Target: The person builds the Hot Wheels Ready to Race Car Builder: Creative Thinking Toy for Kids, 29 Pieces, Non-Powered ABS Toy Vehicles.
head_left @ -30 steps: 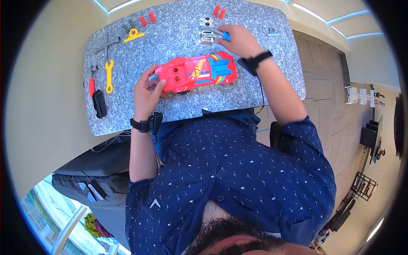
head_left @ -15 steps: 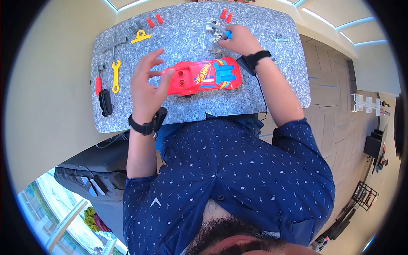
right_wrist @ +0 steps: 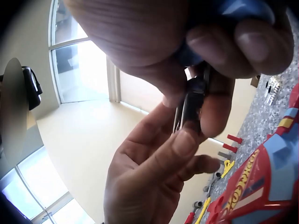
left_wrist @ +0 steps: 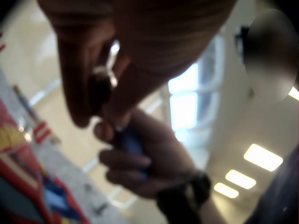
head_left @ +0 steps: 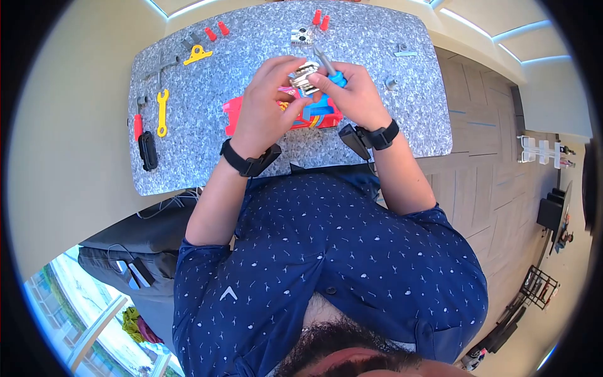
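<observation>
Over the table, both hands meet at a ribbed chrome toy engine piece (head_left: pixel 306 76). My left hand (head_left: pixel 267 103) pinches it between thumb and fingers from the left. My right hand (head_left: pixel 359 95) pinches its other end, seen closely in the right wrist view, while keeping a screwdriver (head_left: pixel 338 80) with a blue handle in its curled fingers. The grey shaft points up and away from the body. Beneath the hands lies a red toy car (right_wrist: pixel 247 186) with blue and yellow parts, partly covered by them in the head view. The left wrist view is blurred.
Another chrome piece (head_left: pixel 301 36) and red pegs (head_left: pixel 321 20) lie at the back. Small grey parts (head_left: pixel 392 83) are on the right. On the left are a yellow wrench (head_left: pixel 162 113), a yellow bracket (head_left: pixel 198 55), a grey cross-shaped tool (head_left: pixel 162 66) and a black part (head_left: pixel 148 151).
My right hand has brought a chrome piece from the back of the table toward the body, still holding the screwdriver. My left hand has left the car's end and taken hold of the piece.
</observation>
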